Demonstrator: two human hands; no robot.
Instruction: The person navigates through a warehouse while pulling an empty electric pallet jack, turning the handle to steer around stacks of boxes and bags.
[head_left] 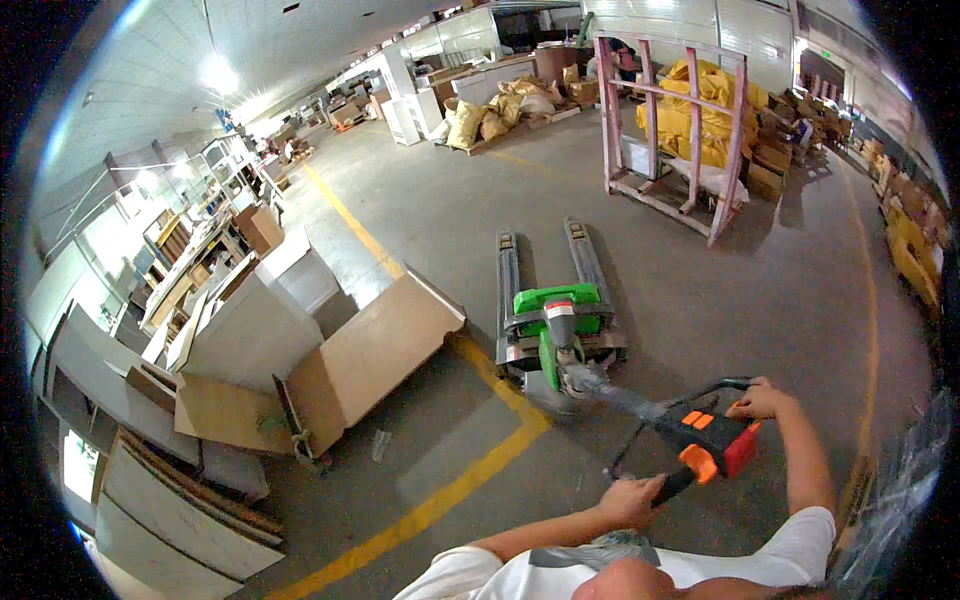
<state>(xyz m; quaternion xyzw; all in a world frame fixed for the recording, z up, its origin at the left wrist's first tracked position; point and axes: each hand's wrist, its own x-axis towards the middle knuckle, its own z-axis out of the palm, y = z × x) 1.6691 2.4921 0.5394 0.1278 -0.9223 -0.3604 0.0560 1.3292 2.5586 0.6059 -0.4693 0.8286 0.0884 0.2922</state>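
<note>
In front of me stands a pallet truck with a green body [562,310], its two grey forks pointing away from me over the concrete floor. Its tiller handle [712,440], black with orange and red parts, reaches back toward my body. Around the near left side of the handle grip, my left hand [632,500] is closed. My right hand [762,400] is wrapped round the far right side of the handle loop. Nothing is loaded on the forks.
An open cardboard box [375,355] lies left of the truck, beside white cabinets [250,325] and leaning panels [175,500]. A pink-white frame [695,130] stands ahead right, before yellow bundles [700,105]. Sacks [467,125] sit farther off. A yellow line [430,510] crosses the floor.
</note>
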